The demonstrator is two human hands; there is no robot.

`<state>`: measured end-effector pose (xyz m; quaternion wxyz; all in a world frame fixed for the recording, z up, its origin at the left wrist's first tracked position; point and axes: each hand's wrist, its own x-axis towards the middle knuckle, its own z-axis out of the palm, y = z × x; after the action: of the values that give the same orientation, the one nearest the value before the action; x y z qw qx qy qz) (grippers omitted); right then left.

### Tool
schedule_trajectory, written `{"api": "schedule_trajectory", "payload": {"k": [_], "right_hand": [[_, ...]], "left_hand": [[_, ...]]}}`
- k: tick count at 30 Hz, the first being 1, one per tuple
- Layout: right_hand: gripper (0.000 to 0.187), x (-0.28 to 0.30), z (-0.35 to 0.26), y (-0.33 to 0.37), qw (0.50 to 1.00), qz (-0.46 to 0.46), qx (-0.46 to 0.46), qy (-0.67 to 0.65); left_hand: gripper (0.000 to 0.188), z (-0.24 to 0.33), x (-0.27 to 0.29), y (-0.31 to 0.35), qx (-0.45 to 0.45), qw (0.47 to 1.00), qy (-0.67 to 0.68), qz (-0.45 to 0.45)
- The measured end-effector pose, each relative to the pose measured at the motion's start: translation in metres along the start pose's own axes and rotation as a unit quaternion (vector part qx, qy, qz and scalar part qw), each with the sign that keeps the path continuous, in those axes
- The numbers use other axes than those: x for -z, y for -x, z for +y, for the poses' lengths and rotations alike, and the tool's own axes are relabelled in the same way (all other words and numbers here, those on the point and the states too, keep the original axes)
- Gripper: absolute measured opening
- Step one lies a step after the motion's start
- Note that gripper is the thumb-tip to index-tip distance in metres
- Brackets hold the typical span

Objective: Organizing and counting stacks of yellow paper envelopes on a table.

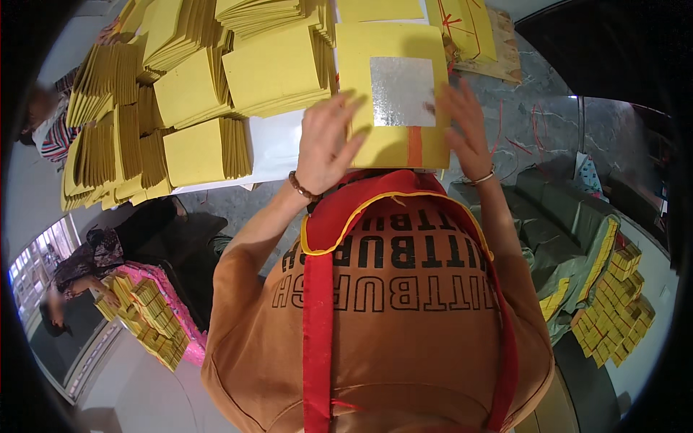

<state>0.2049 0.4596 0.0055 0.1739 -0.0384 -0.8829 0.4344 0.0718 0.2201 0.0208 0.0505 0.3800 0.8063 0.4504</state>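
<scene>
In front of me lies a yellow paper sheet, seemingly the top of a stack, bearing a silver foil square and an orange strip below it. My left hand is over the sheet's left edge with its fingers spread and nothing visible in them. On the opposite side, my right hand has its fingers apart beside the right edge. Whether either hand touches the paper, I cannot tell.
Several fanned bundles of folded yellow paper cover the table to the left. Beyond the sheet sits a yellow bundle tied with red string. More yellow bundles are stacked at the right. Other people are at the far left.
</scene>
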Motion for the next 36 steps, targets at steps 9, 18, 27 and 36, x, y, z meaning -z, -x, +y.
{"api": "schedule_trajectory", "payload": {"k": [9,18,27,36], "right_hand": [[0.016,-0.012,0.0,-0.002,0.992,-0.08,0.059,0.074],[0.03,-0.011,0.008,-0.002,0.991,-0.097,0.002,-0.097],[0.051,-0.012,0.008,-0.001,0.983,-0.08,-0.032,-0.16],[0.057,-0.011,0.01,-0.001,0.984,-0.091,-0.03,-0.149]], "left_hand": [[0.057,0.012,0.005,-0.002,-0.238,0.925,-0.176,-0.24],[0.014,0.015,0.006,-0.012,-0.252,0.946,-0.06,-0.195],[0.009,0.011,0.007,-0.018,-0.071,0.965,0.074,-0.242],[0.011,0.005,0.006,-0.024,0.122,0.931,0.166,-0.301]]}}
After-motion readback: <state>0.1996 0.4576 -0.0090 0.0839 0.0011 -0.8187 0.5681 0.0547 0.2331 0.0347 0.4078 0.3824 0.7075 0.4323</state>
